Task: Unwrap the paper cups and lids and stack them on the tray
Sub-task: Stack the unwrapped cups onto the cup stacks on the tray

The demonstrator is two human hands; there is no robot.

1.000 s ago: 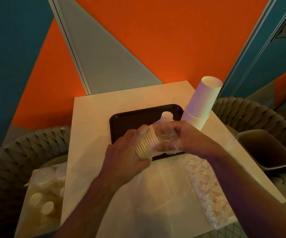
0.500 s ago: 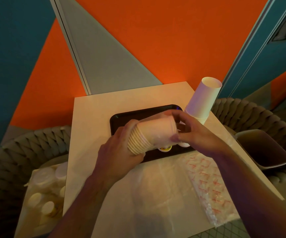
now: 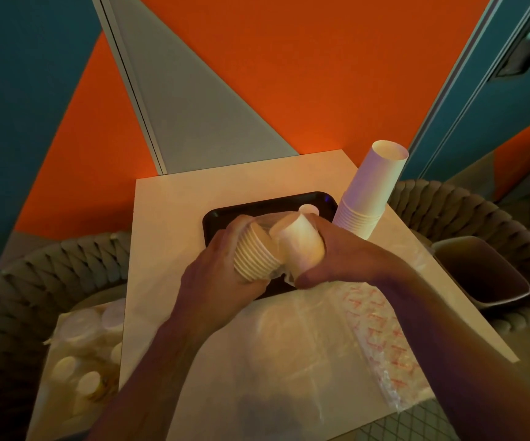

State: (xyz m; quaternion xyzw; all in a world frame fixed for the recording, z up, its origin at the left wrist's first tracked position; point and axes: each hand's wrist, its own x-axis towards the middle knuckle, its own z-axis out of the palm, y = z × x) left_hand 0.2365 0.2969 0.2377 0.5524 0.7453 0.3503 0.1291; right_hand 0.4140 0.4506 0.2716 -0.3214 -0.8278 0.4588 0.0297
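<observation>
My left hand (image 3: 216, 275) grips a short stack of small paper cups (image 3: 255, 256) by its rims, held sideways above the near edge of the black tray (image 3: 222, 218). My right hand (image 3: 337, 253) holds a small paper cup (image 3: 302, 246) that has come off the stack's end, with thin clear wrap (image 3: 278, 275) bunched between the two hands. A small white cup or lid (image 3: 309, 210) shows on the tray behind my hands; I cannot tell which. A tall upside-down stack of white cups (image 3: 368, 192) stands at the tray's right end.
Clear plastic sheets (image 3: 289, 351) and a red-printed wrapper (image 3: 384, 338) lie on the near table. A bag of more cups and lids (image 3: 82, 354) sits on the woven chair at left. A brown bin (image 3: 480, 272) sits at right. The wall is close behind.
The cup stack held whole between both hands has split: my right hand now holds one cup tilted away from the rest, which stay in my left hand.
</observation>
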